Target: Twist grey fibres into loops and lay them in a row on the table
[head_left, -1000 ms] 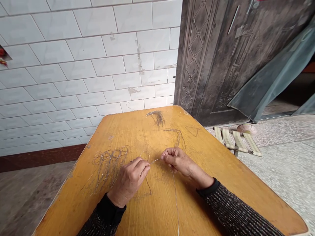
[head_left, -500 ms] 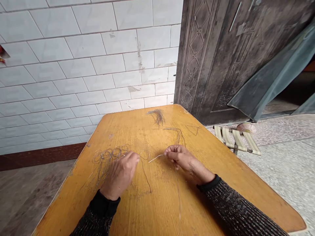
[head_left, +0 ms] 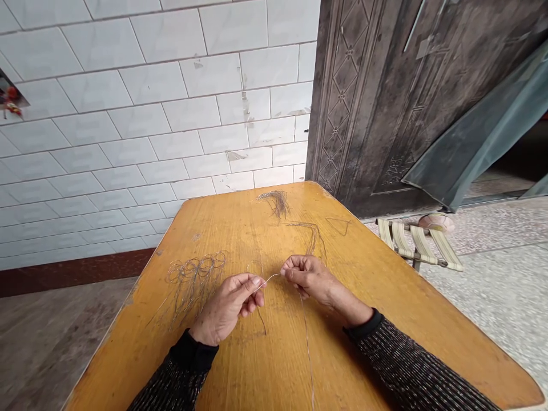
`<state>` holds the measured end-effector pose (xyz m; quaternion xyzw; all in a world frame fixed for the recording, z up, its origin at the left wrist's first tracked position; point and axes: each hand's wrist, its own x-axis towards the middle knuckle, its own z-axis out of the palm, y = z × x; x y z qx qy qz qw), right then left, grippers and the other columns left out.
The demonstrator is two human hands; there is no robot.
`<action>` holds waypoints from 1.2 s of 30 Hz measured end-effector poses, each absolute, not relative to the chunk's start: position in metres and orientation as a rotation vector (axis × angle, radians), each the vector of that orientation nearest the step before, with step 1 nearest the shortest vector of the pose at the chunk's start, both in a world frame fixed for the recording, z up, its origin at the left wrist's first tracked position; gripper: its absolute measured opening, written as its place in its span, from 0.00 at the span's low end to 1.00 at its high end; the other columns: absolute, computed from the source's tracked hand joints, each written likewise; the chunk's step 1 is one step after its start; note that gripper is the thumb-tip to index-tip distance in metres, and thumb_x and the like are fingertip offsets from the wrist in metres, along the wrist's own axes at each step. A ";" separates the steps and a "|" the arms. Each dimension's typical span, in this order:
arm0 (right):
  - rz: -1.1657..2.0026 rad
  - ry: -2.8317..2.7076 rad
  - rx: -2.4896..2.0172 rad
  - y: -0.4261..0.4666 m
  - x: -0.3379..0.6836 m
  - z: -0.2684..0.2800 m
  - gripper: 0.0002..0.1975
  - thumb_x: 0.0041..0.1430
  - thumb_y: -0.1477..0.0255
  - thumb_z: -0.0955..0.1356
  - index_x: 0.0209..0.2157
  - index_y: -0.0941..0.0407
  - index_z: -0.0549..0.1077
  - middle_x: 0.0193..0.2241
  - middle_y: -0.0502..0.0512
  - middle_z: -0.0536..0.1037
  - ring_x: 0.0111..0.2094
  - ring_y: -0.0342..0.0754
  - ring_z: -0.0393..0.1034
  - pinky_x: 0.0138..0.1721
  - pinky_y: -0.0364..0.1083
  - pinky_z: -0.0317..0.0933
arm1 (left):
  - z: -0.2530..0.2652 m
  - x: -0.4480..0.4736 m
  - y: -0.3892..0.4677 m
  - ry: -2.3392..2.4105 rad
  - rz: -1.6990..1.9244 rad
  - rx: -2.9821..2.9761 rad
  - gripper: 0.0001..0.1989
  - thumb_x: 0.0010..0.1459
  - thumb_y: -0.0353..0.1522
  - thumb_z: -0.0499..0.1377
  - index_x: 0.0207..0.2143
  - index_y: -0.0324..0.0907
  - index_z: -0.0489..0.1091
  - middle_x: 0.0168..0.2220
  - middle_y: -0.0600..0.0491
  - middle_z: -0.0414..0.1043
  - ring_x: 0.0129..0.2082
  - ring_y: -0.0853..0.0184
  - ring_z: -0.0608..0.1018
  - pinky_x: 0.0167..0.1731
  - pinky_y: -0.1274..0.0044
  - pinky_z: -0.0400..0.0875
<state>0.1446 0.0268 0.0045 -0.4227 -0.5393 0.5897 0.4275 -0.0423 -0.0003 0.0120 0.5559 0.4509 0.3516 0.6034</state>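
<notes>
Between finger and thumb, my left hand (head_left: pixel 233 302) pinches one end of a thin wire (head_left: pixel 270 278). My right hand (head_left: pixel 310 279) grips the same wire a little further along, and its long tail hangs down toward the near edge of the table. The short stretch between the hands bows slightly upward. Beyond my left hand lies a single looped wire (head_left: pixel 262 321), partly hidden by the fingers. Left of it, several wires with round looped ends (head_left: pixel 196 268) lie in an overlapping row. Bent wires (head_left: pixel 314 233) rest just past my right hand.
A bundle of wires (head_left: pixel 278 202) lies near the far end of the wooden table (head_left: pixel 363 354). A triangular bent wire (head_left: pixel 340 225) is at the right. Tiled wall (head_left: pixel 171 114) and a dark door (head_left: pixel 368 114) stand behind; a strapped folding stool (head_left: pixel 417 242) is beside the table.
My left hand has moved right from beside the looped wires and taken hold of the wire's free end. My right hand keeps its grip, almost in place. The view has shifted slightly.
</notes>
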 end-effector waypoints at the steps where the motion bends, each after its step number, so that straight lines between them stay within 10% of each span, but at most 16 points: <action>1: 1.461 -1.358 -1.061 0.026 0.144 0.004 0.10 0.41 0.67 0.68 0.20 0.58 0.64 0.10 0.40 0.59 0.09 0.34 0.49 0.09 0.36 0.45 | 0.013 -0.042 0.000 1.061 0.803 1.313 0.15 0.54 0.42 0.54 0.31 0.38 0.66 0.21 0.57 0.65 0.17 0.77 0.61 0.16 0.85 0.50; 16: 1.476 -1.419 -1.090 0.019 0.137 0.003 0.08 0.44 0.69 0.67 0.21 0.57 0.64 0.12 0.42 0.60 0.11 0.35 0.50 0.11 0.37 0.45 | 0.011 -0.045 -0.001 1.528 0.859 2.567 0.10 0.58 0.30 0.48 0.34 0.43 0.69 0.27 0.52 0.73 0.25 0.68 0.73 0.25 0.79 0.62; 36: 1.455 -1.594 -1.088 0.017 0.141 0.006 0.04 0.44 0.75 0.66 0.21 0.59 0.66 0.12 0.42 0.58 0.14 0.35 0.47 0.16 0.38 0.43 | 0.018 -0.062 0.006 1.190 0.582 2.818 0.11 0.58 0.25 0.48 0.37 0.43 0.69 0.32 0.53 0.74 0.31 0.68 0.75 0.30 0.77 0.65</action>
